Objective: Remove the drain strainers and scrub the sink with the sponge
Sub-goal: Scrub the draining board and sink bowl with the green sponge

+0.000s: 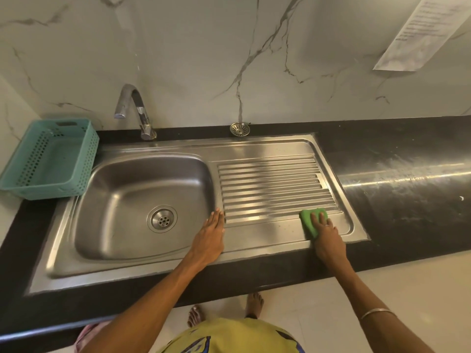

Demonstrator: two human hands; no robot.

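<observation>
A steel sink (132, 261) with a ribbed drainboard (270, 182) is set in a black counter. The basin's drain (162, 219) shows its fixed grid of holes. One round metal drain strainer (239, 128) lies on the counter behind the drainboard, against the wall. My right hand (325, 234) presses a green sponge (309, 221) onto the drainboard's near right corner, fingers spread over its top. My left hand (211, 236) rests flat with straight fingers on the steel between basin and drainboard.
A teal perforated plastic basket (76, 171) sits on the counter left of the basin. A chrome tap (139, 110) stands behind the basin. Black counter (407, 179) stretches to the right. A printed sheet (423, 34) hangs on the marble wall.
</observation>
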